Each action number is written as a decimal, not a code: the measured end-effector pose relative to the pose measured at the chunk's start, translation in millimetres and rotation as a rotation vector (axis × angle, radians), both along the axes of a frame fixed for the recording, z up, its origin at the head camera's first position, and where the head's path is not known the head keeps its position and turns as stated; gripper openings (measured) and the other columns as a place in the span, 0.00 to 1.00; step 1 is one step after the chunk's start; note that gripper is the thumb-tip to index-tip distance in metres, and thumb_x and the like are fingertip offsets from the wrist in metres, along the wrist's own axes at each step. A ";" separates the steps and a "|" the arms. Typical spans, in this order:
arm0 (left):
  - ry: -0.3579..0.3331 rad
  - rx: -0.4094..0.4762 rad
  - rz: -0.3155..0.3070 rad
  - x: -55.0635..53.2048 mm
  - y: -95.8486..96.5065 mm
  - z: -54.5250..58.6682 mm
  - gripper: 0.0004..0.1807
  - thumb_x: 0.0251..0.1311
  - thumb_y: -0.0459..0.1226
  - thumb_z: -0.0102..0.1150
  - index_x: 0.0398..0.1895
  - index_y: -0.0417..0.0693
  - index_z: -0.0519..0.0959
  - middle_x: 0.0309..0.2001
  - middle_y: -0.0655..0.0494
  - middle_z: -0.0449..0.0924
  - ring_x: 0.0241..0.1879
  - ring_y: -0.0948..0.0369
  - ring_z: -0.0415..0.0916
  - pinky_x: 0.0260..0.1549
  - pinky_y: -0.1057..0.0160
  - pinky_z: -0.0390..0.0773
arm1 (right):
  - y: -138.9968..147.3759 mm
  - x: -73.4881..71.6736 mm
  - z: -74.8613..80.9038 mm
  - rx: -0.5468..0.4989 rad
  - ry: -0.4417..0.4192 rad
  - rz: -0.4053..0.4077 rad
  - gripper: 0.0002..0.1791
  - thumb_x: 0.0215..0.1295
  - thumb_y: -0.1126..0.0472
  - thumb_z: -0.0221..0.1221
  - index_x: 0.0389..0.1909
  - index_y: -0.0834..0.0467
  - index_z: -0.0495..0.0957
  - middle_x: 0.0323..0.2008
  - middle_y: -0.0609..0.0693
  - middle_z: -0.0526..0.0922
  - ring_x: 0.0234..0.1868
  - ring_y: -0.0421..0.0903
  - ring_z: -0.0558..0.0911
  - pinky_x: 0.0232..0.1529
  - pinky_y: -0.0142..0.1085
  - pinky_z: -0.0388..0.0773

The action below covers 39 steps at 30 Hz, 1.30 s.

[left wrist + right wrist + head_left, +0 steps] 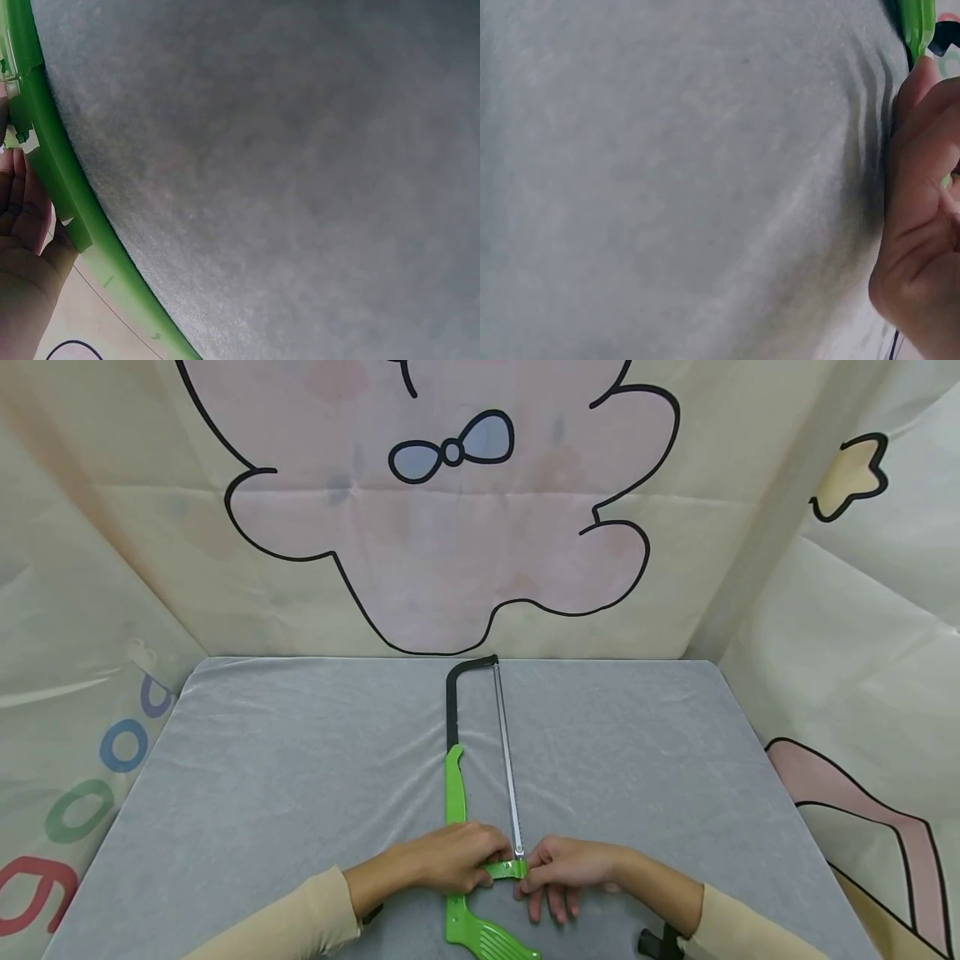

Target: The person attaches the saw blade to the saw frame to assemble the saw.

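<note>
A hacksaw (455,785) with a green handle and a black front frame lies lengthwise on the grey cloth, its handle nearest me. Its silver blade (507,752) runs along the right side. My left hand (459,857) holds the green frame beside the short green crosspiece (504,869) at the blade's near end. At the right tip of that crosspiece, my right hand (567,865) pinches with thumb and forefinger, the other fingers hanging below. In the left wrist view, the green frame (82,187) passes beside the fingers. The right wrist view shows part of the green handle (916,26) past the fingertips.
Grey cloth covers the table (300,760). A printed curtain (450,568) stands along the back edge, with more printed cloth on both sides. Dark wrist straps show at both wrists.
</note>
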State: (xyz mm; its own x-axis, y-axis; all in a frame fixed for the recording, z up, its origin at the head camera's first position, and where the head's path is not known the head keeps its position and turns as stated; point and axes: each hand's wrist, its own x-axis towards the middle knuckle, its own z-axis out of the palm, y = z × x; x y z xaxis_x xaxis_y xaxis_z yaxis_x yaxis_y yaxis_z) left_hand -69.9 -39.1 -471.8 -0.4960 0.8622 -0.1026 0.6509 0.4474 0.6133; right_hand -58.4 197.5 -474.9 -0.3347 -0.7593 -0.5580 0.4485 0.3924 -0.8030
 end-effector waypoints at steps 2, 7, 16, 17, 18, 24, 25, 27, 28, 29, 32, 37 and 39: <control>-0.004 0.001 0.000 -0.2 0.0 0.1 0.14 0.50 0.32 0.72 0.40 0.52 0.81 0.31 0.68 0.73 0.33 0.74 0.68 0.34 0.76 0.69 | 1.2 -1.7 -1.0 -0.011 -0.037 0.007 0.15 0.68 0.61 0.55 0.44 0.71 0.81 0.30 0.52 0.86 0.17 0.34 0.78 0.14 0.25 0.70; -0.006 0.005 -0.002 -0.6 -0.1 0.3 0.15 0.50 0.32 0.72 0.40 0.52 0.81 0.31 0.68 0.73 0.33 0.74 0.68 0.34 0.76 0.69 | 2.6 -4.2 -2.9 -0.027 -0.085 0.021 0.16 0.67 0.63 0.54 0.45 0.72 0.80 0.31 0.51 0.86 0.18 0.34 0.78 0.15 0.25 0.71; 0.001 0.008 -0.002 -1.1 0.2 -0.7 0.14 0.50 0.32 0.72 0.40 0.53 0.81 0.31 0.69 0.73 0.32 0.74 0.68 0.34 0.76 0.69 | 2.9 -5.2 -5.1 -0.032 -0.091 0.020 0.15 0.65 0.65 0.53 0.45 0.72 0.79 0.31 0.52 0.86 0.19 0.35 0.78 0.15 0.25 0.71; 0.000 0.008 -0.003 -1.2 0.2 -0.8 0.14 0.50 0.32 0.72 0.39 0.53 0.81 0.31 0.69 0.73 0.32 0.74 0.68 0.34 0.76 0.69 | 2.9 -5.2 -5.3 -0.031 -0.092 0.020 0.15 0.65 0.65 0.53 0.45 0.72 0.79 0.31 0.52 0.86 0.19 0.35 0.78 0.15 0.25 0.71; 0.001 0.009 -0.004 -1.3 0.3 -0.9 0.14 0.50 0.32 0.72 0.39 0.53 0.81 0.31 0.69 0.73 0.32 0.74 0.68 0.34 0.76 0.69 | 2.9 -5.2 -5.6 -0.030 -0.091 0.020 0.14 0.65 0.65 0.53 0.45 0.71 0.79 0.31 0.52 0.86 0.19 0.35 0.78 0.15 0.25 0.71; 0.000 0.008 -0.005 -1.6 0.3 -1.1 0.14 0.49 0.32 0.72 0.39 0.53 0.81 0.31 0.69 0.73 0.32 0.74 0.68 0.34 0.77 0.69 | 2.4 -4.7 -6.4 -0.019 -0.060 0.013 0.14 0.64 0.68 0.51 0.44 0.70 0.80 0.30 0.53 0.86 0.18 0.36 0.79 0.15 0.25 0.71; 0.001 0.008 -0.004 -1.5 0.3 -0.8 0.14 0.49 0.32 0.72 0.39 0.53 0.81 0.30 0.69 0.73 0.32 0.74 0.68 0.33 0.77 0.69 | 2.2 -4.6 -6.0 -0.017 -0.049 0.012 0.14 0.64 0.68 0.51 0.44 0.70 0.81 0.30 0.54 0.86 0.18 0.36 0.79 0.14 0.25 0.71; 0.005 0.008 -0.003 -1.3 0.3 -0.3 0.14 0.49 0.31 0.72 0.39 0.54 0.81 0.30 0.69 0.73 0.32 0.74 0.68 0.33 0.77 0.69 | 1.6 -4.6 -4.1 -0.006 -0.009 0.010 0.14 0.63 0.68 0.50 0.42 0.70 0.81 0.30 0.56 0.86 0.18 0.37 0.79 0.14 0.26 0.70; 0.008 0.008 -0.003 -1.2 0.3 -0.1 0.14 0.49 0.31 0.72 0.39 0.54 0.81 0.30 0.69 0.73 0.32 0.74 0.68 0.33 0.77 0.69 | 1.1 -4.6 -2.6 0.002 0.022 0.010 0.14 0.63 0.67 0.51 0.41 0.70 0.81 0.29 0.58 0.86 0.17 0.37 0.79 0.13 0.26 0.70; 0.011 0.009 -0.004 -1.2 0.2 0.0 0.14 0.49 0.31 0.72 0.38 0.54 0.81 0.30 0.69 0.73 0.32 0.74 0.68 0.33 0.77 0.69 | 0.5 -4.7 -0.7 0.013 0.058 0.012 0.13 0.63 0.67 0.51 0.39 0.70 0.82 0.28 0.59 0.86 0.17 0.38 0.78 0.13 0.26 0.70; 0.019 0.010 -0.006 -1.0 0.0 0.2 0.14 0.49 0.32 0.72 0.38 0.53 0.81 0.30 0.68 0.73 0.32 0.74 0.68 0.33 0.77 0.68 | -2.5 -4.2 6.5 0.068 0.187 0.014 0.13 0.63 0.64 0.53 0.33 0.70 0.83 0.24 0.62 0.84 0.14 0.38 0.77 0.12 0.26 0.68; 0.025 0.014 -0.005 -0.6 -0.4 0.3 0.15 0.48 0.31 0.72 0.38 0.52 0.80 0.29 0.67 0.72 0.32 0.74 0.67 0.33 0.77 0.68 | -9.7 1.8 17.3 0.217 0.396 -0.012 0.23 0.61 0.51 0.63 0.17 0.66 0.80 0.13 0.56 0.80 0.08 0.38 0.73 0.08 0.29 0.64; 0.025 0.016 -0.004 -0.8 -0.4 0.2 0.15 0.48 0.31 0.72 0.38 0.52 0.80 0.29 0.67 0.72 0.32 0.74 0.67 0.33 0.77 0.68 | -13.0 5.0 19.8 0.264 0.488 -0.028 0.27 0.59 0.47 0.67 0.10 0.64 0.77 0.09 0.53 0.78 0.06 0.38 0.72 0.07 0.29 0.63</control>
State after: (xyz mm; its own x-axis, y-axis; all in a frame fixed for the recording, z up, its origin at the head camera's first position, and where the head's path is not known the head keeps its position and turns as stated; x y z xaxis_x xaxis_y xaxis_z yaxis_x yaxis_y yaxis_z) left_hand -70.6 -39.6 -471.6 -0.4951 0.8655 -0.0759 0.6680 0.4350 0.6038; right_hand -53.4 184.6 -455.1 -0.6201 -0.6017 -0.5033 0.0627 0.6015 -0.7964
